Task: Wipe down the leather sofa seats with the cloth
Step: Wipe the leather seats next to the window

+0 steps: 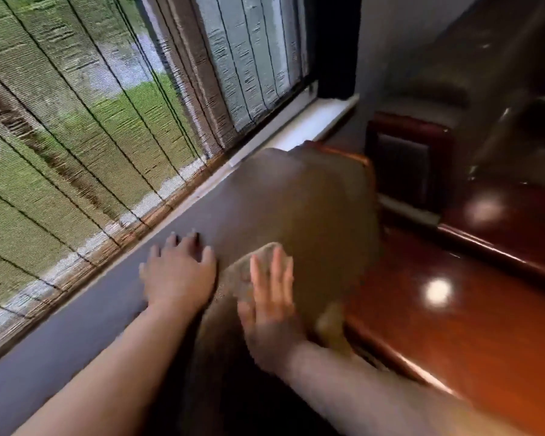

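The sofa (312, 196) is lying along the blind (76, 136), its brown leather running away from the person toward the far wooden arm. The cloth (249, 272) is lying flat on the leather under the right hand (272, 297), whose straight fingers (279, 269) are pressing it. The left hand (180, 272) is resting open just beside it. Unwiped leather is probably lying ahead of the fingertips.

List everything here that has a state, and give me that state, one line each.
Left hand: flat on the sofa top, fingers spread, holding nothing.
Right hand: fingers straight, pressing the cloth.
Cloth: bunched under the right hand, on the sofa.
Sofa: brown, partly covered by the cloth.
Blind: lowered over the window.
Wooden table: glossy, reflecting lights.
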